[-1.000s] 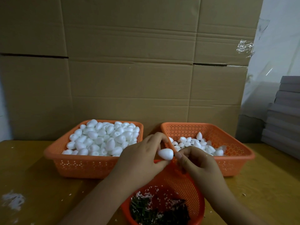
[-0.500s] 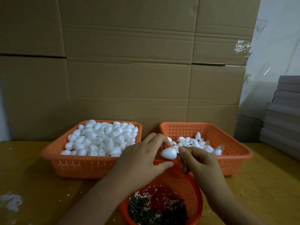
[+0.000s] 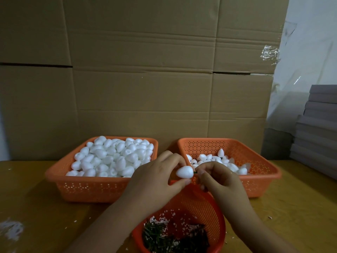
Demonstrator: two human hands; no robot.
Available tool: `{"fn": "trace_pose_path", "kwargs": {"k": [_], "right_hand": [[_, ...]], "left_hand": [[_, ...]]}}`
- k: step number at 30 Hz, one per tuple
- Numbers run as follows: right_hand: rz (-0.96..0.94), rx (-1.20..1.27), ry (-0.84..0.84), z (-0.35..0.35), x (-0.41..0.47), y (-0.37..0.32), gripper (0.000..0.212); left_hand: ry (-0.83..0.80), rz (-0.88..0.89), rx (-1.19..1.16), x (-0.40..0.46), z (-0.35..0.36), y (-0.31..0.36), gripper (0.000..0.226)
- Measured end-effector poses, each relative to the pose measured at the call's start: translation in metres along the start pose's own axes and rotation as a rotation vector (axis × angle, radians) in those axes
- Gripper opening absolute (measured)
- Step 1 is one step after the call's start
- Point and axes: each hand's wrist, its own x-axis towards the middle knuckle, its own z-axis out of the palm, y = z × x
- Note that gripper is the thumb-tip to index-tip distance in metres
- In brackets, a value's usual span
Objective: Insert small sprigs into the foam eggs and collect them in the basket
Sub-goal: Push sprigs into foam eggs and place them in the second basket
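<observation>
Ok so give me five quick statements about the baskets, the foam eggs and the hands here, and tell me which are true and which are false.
1. The left hand holds a foam egg between fingers and thumb. True.
2. The right hand rests flat on the table. False: it is raised at the egg's tip, pinching a thin green sprig.
3. The left basket holds far more eggs than the right basket. True.
4. The round basket nearest the person is full of white eggs. False: it holds dark green sprigs and white foam crumbs.
5. The held egg is over the left basket. False: it is between the two baskets, above the round one's far rim.
</observation>
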Motion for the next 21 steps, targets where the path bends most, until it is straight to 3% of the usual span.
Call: {"fn": "trace_pose_path", "kwargs": {"k": [5,16,21], "right_hand": [[-0.027,-0.051,0.012,-0.0004,0.0014,0.0015,0.012],[0.017,-0.005,-0.006,-0.0015,0.0018,0.0029,0.011],[0.043,-0.041,-0.035,0.0002,0.0022,0.0073,0.011]], "left_hand": [[-0.032,0.005,-0.001,0.0002,0.0008,0.0011,0.035],[0.001,0.037,0.006,0.0014,-0.0002,-0.0006,0.022],[-0.074,0.003,0.010,0.0004,0.0016,-0.0015,0.021]]}}
